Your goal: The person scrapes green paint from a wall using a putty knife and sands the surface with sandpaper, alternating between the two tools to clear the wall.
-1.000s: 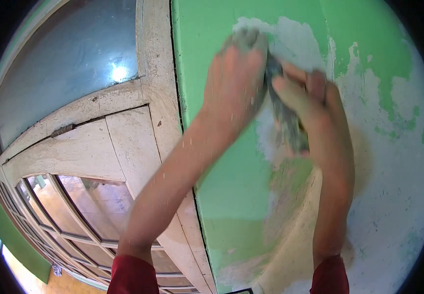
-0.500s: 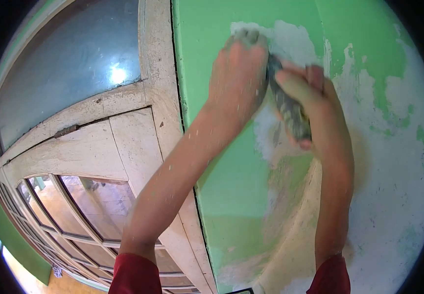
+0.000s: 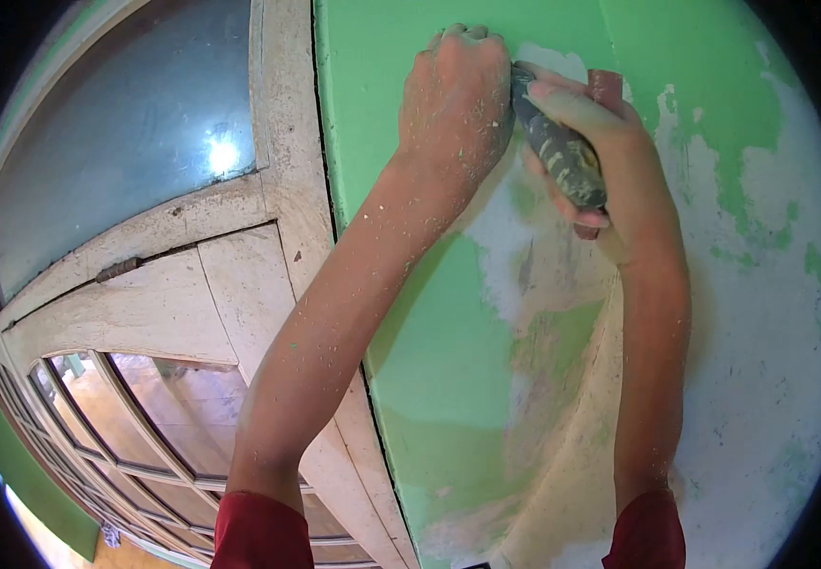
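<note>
Dark-grey, pale-spattered oblong tool (image 3: 572, 166): apparently in use for scraping patchy green-and-white painted wall (image 3: 448, 379); next stroke would call for firm, steady pressure. Toward wall's left edge, left hand (image 3: 455, 95) clenched, anything inside hidden. Tool slants just right of it, upper end nearest. Right hand (image 3: 625, 156) grasps tool, plus red-brown cylindrical bar (image 3: 605, 87) showing above and below.

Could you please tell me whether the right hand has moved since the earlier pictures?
Yes, upward: the right hand now sits higher relative to the pale patch on the green wall, covering more of it.
</note>
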